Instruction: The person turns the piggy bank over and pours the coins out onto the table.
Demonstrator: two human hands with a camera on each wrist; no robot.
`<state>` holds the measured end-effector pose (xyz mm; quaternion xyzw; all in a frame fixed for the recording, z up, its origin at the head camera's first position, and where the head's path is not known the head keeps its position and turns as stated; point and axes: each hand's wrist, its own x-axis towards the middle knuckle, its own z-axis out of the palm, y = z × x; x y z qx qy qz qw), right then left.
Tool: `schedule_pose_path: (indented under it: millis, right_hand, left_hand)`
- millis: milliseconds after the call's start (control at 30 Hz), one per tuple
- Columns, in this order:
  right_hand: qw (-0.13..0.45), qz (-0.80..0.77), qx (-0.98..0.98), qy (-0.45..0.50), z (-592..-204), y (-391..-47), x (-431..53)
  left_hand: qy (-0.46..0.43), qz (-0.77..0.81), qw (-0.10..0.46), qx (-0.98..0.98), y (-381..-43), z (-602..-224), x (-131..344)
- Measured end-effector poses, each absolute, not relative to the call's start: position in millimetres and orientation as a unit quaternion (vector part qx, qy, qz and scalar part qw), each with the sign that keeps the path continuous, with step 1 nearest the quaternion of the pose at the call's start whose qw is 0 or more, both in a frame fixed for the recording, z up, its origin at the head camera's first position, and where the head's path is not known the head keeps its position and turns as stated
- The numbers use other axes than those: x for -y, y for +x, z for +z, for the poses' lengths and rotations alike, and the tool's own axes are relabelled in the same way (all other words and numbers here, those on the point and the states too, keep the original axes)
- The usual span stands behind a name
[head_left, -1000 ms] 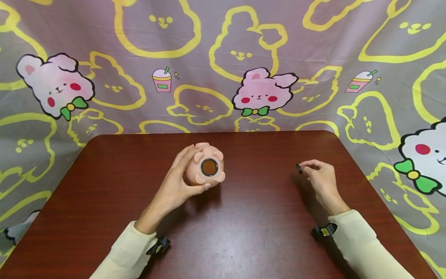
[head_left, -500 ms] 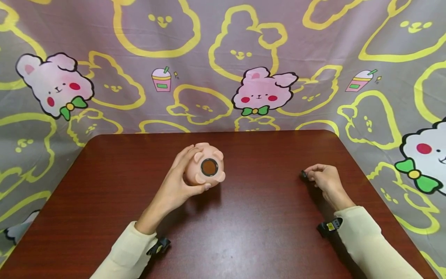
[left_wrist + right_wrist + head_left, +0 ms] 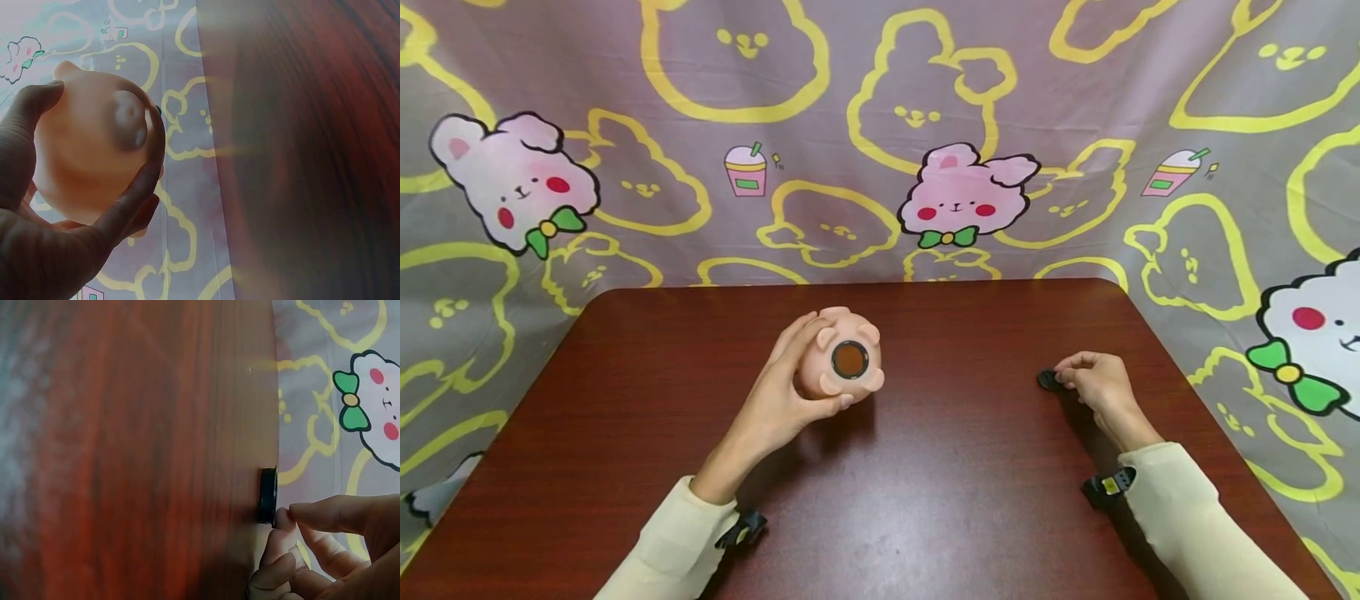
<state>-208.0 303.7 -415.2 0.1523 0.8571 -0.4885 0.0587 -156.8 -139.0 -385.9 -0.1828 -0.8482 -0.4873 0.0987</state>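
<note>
A round pink piggy bank (image 3: 815,373) is tipped so that its underside, with stubby feet and a dark-rimmed round hole (image 3: 851,361), faces the head camera. My left hand (image 3: 775,396) grips it from the left, fingers over the top and thumb below. In the left wrist view the bank (image 3: 81,144) shows its snout beside the fingers. At the right of the table a round black stopper (image 3: 1048,380) lies flat. My right hand (image 3: 1101,387) is at its right edge, thumb and finger pinching its rim; in the right wrist view the fingertips touch the stopper (image 3: 268,495).
The dark red-brown table (image 3: 925,500) has rounded far corners. Behind it and at both sides hangs a curtain (image 3: 850,150) printed with cartoon animals. Each wrist carries a small black camera on a strap.
The right hand has moved right and slightly down with the stopper. The stopper has turned from tilted to flat on the table. The left hand and piggy bank stay in place.
</note>
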Motion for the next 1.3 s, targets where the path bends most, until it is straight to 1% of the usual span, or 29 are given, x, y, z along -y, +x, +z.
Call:
schedule_pose_path:
  millis: [233, 433, 567, 667, 833, 1100, 1300]
  right_hand:
    - [0.04, -0.496, -0.856, 0.142, -414, -206, -304]
    - [0.035, -0.505, -0.853, 0.126, -405, -201, -291]
    - [0.034, -0.503, -0.859, 0.091, -395, -199, -274]
    - [0.039, -0.501, -0.863, 0.044, -387, -197, -257]
    - [0.074, -0.542, -0.836, -0.036, -376, -194, -230]
    - [0.138, -0.608, -0.772, -0.125, -364, -192, -188]
    - [0.164, -0.623, -0.741, -0.188, -360, -192, -164]
  left_hand:
    - [-0.184, -0.487, 0.095, 0.848, -158, -387, 139]
    - [-0.19, -0.488, 0.095, 0.847, -158, -386, 137]
    - [-0.193, -0.489, 0.094, 0.846, -158, -386, 137]
    - [-0.193, -0.489, 0.094, 0.845, -157, -386, 137]
    - [-0.2, -0.493, 0.092, 0.842, -158, -388, 136]
    - [-0.228, -0.497, 0.101, 0.831, -158, -388, 134]
    - [-0.25, -0.515, 0.092, 0.815, -157, -387, 130]
